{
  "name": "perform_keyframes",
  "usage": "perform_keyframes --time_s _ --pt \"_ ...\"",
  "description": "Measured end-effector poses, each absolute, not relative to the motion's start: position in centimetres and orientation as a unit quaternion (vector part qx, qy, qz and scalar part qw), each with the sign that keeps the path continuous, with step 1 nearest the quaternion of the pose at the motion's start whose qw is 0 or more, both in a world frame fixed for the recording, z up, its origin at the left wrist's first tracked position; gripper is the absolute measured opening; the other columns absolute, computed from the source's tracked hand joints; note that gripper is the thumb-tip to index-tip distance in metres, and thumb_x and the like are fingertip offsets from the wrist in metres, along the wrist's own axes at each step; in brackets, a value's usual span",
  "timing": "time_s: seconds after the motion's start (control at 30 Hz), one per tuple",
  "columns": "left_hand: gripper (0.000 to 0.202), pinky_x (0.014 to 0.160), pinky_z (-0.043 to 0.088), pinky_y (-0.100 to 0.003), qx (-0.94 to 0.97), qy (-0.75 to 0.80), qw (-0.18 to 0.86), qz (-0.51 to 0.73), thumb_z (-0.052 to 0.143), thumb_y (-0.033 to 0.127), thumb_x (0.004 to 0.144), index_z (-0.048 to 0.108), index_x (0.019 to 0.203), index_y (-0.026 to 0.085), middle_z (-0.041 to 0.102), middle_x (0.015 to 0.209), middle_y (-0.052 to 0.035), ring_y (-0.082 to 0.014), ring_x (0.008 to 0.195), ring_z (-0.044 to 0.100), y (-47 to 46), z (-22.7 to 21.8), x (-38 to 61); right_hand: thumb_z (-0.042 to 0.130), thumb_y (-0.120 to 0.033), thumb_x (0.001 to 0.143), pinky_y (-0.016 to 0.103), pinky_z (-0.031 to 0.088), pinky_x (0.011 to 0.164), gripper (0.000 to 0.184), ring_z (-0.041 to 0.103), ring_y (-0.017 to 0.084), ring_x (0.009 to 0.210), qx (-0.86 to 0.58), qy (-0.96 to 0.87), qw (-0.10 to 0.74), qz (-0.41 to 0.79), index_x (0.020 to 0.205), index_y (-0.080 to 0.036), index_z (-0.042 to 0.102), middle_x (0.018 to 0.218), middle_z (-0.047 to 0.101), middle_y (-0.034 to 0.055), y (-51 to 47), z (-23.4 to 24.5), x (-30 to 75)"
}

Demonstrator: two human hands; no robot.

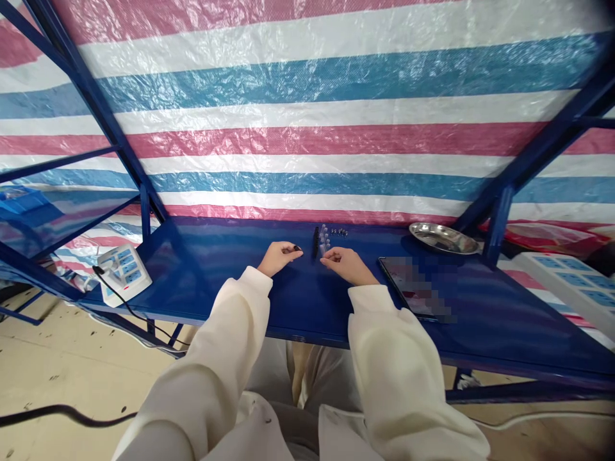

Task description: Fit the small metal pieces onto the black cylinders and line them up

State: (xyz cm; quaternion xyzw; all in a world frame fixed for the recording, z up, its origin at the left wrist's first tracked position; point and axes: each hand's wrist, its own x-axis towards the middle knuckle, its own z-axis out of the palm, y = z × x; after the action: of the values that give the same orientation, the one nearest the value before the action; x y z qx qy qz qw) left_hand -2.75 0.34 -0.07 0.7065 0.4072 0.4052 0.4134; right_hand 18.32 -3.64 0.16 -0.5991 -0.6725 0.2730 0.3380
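My left hand [278,257] is closed in a pinch above the blue table, left of the small parts. At its fingertips shows a small black piece [296,248], too small to name exactly. My right hand [350,264] is also pinched, its fingertips just below a column of small clear plastic pieces [325,238]. What it holds, if anything, cannot be made out. Directly left of the clear pieces stands a row of small black pieces [316,242]. Several tiny shiny metal parts [339,232] lie to their right, farther back.
The blue table [211,275] has upright frame bars at both sides. A phone-like device [413,288] lies right of my right hand, and a round metal dish [442,238] sits behind it. A power strip [125,272] with a black cable rests at the left; another [571,275] is at far right.
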Motion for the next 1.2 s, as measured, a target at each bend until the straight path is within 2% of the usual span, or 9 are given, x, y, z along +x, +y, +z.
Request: perform_keyframes --time_s 0.13,0.3,0.6,0.77,0.97,1.07,1.2 --pt "0.020 0.058 0.040 -0.024 0.795 0.426 0.286 0.323 0.066 0.034 0.071 0.070 0.069 0.014 0.066 0.066 -0.0018 -0.0116 0.059 0.052 0.1 -0.2 -0.9 0.062 -0.026 0.072 0.025 0.045 0.062 0.010 0.063 0.016 0.066 -0.657 -0.657 0.280 0.239 0.072 -0.017 0.064 0.070 0.069 0.0046 -3.7 0.0 18.5" --pt "0.022 0.062 0.040 -0.025 0.826 0.455 0.199 0.267 0.066 0.036 0.073 0.072 0.071 0.015 0.069 0.073 -0.0042 -0.0152 0.066 0.057 0.2 0.3 0.9 0.061 -0.030 0.076 0.025 0.042 0.064 0.014 0.064 0.019 0.079 -0.712 -0.649 0.221 0.151 0.077 -0.017 0.068 0.081 0.071 0.0069 -3.7 0.0 17.7" --pt "0.023 0.062 0.040 -0.025 0.828 0.498 0.161 0.201 0.062 0.037 0.078 0.072 0.072 0.017 0.067 0.077 -0.0047 -0.0165 0.072 0.059 0.0 -0.4 2.3 0.059 -0.034 0.081 0.026 0.038 0.062 0.019 0.063 0.020 0.086 -0.732 -0.639 0.192 0.140 0.086 -0.019 0.069 0.089 0.070 0.0067 -3.8 -0.1 17.2" --pt "0.019 0.064 0.042 -0.026 0.833 0.502 0.147 0.178 0.065 0.035 0.076 0.073 0.078 0.018 0.068 0.081 -0.0049 -0.0178 0.076 0.061 0.0 -0.5 2.3 0.062 -0.036 0.078 0.026 0.039 0.064 0.022 0.063 0.021 0.086 -0.732 -0.640 0.180 0.149 0.088 -0.018 0.069 0.089 0.070 0.0075 -3.6 -0.4 17.6" --pt "0.026 0.067 0.045 -0.028 0.827 0.517 0.146 0.165 0.067 0.041 0.073 0.072 0.083 0.017 0.067 0.075 -0.0045 -0.0194 0.075 0.062 -0.8 0.8 1.4 0.063 -0.038 0.076 0.026 0.040 0.066 0.026 0.063 0.020 0.084 -0.728 -0.639 0.191 0.160 0.091 -0.018 0.067 0.089 0.069 0.0065 -3.4 -0.9 18.0" --pt "0.021 0.071 0.046 -0.029 0.840 0.497 0.098 0.195 0.064 0.034 0.077 0.070 0.086 0.017 0.066 0.079 -0.0044 -0.0192 0.079 0.061 -1.5 1.6 0.7 0.063 -0.039 0.076 0.026 0.039 0.065 0.026 0.063 0.020 0.084 -0.728 -0.639 0.187 0.161 0.091 -0.018 0.067 0.088 0.069 0.0060 -3.4 -0.9 18.0" --pt "0.024 0.079 0.045 -0.031 0.873 0.431 0.043 0.226 0.053 0.025 0.085 0.064 0.104 0.016 0.066 0.087 -0.0052 -0.0190 0.086 0.059 -2.4 1.7 0.2 0.063 -0.039 0.076 0.026 0.039 0.066 0.026 0.062 0.020 0.085 -0.731 -0.638 0.184 0.156 0.091 -0.019 0.066 0.089 0.068 0.0056 -3.4 -0.9 18.0"
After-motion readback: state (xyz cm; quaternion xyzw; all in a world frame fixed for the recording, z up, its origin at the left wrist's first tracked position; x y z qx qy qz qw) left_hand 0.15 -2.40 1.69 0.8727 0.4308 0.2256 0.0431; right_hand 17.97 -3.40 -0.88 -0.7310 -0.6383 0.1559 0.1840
